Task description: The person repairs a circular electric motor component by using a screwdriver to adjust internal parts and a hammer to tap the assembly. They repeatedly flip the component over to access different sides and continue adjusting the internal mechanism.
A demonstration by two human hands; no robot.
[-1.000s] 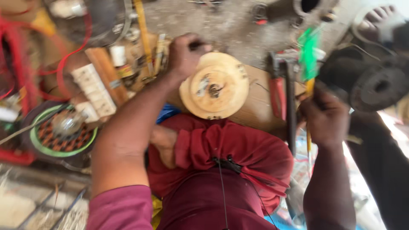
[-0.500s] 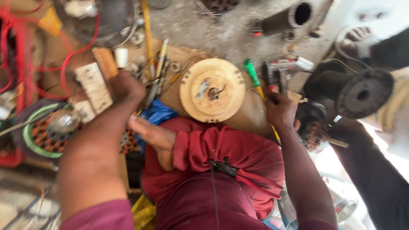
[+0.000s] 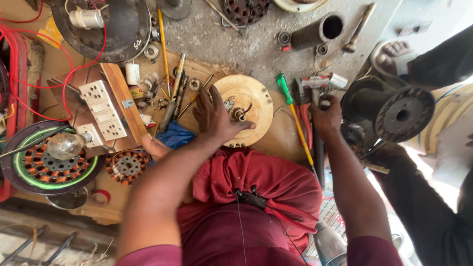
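Lying at the far left, a round motor stator with copper windings and a green ring has a clear light bulb resting across it; just beside it stands a wooden board carrying white switches and sockets; past the board, a clutter of screwdrivers, nuts and bearings lies on a cardboard sheet spread over the floor; the left hand rests with fingers spread and loose on the left part of a round cream motor cover, palm down, gripping nothing; the cover lies flat on the cardboard, right above the person's knee in red cloth, its centre shaft sticking up beside the thumb; a green-handled screwdriver lies just to its right, near red-handled pliers; the right hand is clenched around a dark tool handle that runs down along the forearm; farther right sits a big black spool, and another person's sandalled foot shows above it
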